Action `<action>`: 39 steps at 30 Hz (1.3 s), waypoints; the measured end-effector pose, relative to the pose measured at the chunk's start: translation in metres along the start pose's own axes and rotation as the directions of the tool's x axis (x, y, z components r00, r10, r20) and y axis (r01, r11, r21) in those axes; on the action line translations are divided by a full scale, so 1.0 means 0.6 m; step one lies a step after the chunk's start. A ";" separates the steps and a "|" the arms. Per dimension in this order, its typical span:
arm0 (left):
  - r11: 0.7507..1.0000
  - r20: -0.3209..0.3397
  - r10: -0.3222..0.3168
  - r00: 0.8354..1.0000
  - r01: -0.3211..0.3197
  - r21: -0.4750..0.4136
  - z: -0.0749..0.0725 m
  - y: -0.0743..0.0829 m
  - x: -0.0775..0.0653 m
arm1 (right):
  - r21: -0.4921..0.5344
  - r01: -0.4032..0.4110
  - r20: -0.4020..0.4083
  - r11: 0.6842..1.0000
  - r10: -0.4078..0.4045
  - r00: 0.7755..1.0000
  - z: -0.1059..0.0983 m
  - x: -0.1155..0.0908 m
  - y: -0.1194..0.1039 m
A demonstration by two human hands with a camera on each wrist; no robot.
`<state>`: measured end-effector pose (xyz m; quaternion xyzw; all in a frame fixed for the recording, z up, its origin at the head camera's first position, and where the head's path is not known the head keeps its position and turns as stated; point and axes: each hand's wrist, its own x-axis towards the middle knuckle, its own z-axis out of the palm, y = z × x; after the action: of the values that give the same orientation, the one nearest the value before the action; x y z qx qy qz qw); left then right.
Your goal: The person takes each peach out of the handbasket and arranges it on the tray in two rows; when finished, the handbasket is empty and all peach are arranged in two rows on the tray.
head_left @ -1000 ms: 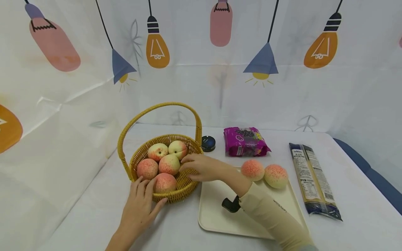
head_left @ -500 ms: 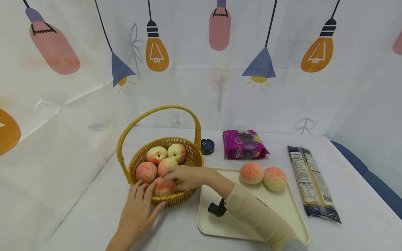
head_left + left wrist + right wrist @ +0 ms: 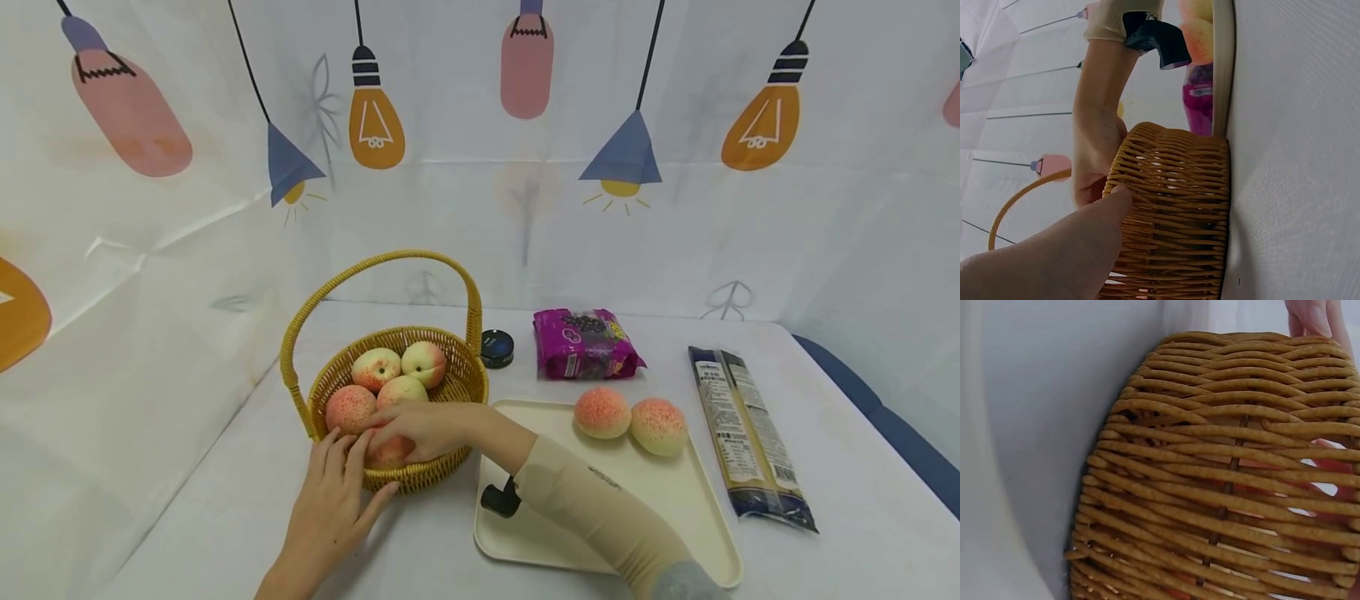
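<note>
A wicker basket (image 3: pixel 420 477) with a tall arched handle holds several peaches, among them a pale one (image 3: pixel 423 364) at the back. My left hand (image 3: pixel 330 500) grips its front left rim, the thumb against the outer weave, as the left wrist view shows. Reaching into the basket, my right hand (image 3: pixel 427 429) holds the front peach (image 3: pixel 388 450), its fingers curled over the top and partly hiding it. The right wrist view is filled by the basket's woven side (image 3: pixel 1222 475), so the right fingers are hidden there.
A cream tray (image 3: pixel 540 550) under my right forearm bears two peaches (image 3: pixel 602 412). Behind it lie a purple packet (image 3: pixel 585 343) and a round dark tin (image 3: pixel 497 347). A long noodle-like packet (image 3: pixel 750 437) lies to the right.
My right hand has moved left and toward me from the basket's right side onto the front peach. My left hand keeps its place on the rim.
</note>
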<state>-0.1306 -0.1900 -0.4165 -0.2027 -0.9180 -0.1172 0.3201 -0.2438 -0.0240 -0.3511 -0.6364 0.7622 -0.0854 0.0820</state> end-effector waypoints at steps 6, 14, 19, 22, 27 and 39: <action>1.000 -0.016 0.005 1.000 -0.005 0.006 0.001 -0.001 0.000 | -0.024 -0.043 0.032 0.999 0.043 0.999 0.002 0.006 -0.002; 1.000 0.017 -0.016 1.000 0.016 0.003 0.001 -0.001 0.000 | 0.001 -0.083 0.064 0.997 0.082 0.995 0.010 0.013 0.005; 1.000 0.027 -0.020 0.999 0.020 0.002 0.003 -0.003 -0.001 | 0.022 -0.067 0.023 0.998 0.067 0.998 0.015 0.012 0.013; 1.000 0.030 -0.019 0.999 0.019 -0.003 0.004 -0.005 -0.001 | 0.039 -0.049 -0.002 0.998 0.049 0.999 0.016 0.010 0.017; 1.000 0.035 -0.022 0.999 0.023 -0.013 0.004 -0.004 0.000 | 0.065 -0.040 -0.026 0.997 0.042 0.999 0.014 0.004 0.020; 1.000 0.043 -0.028 0.999 0.028 -0.011 0.002 -0.004 0.001 | 0.169 0.051 -0.155 0.984 -0.024 0.988 0.005 -0.016 0.030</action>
<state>-0.1329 -0.1917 -0.4170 -0.1940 -0.9267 -0.1225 0.2975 -0.2588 -0.0112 -0.3582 -0.6328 0.7438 -0.2012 0.0767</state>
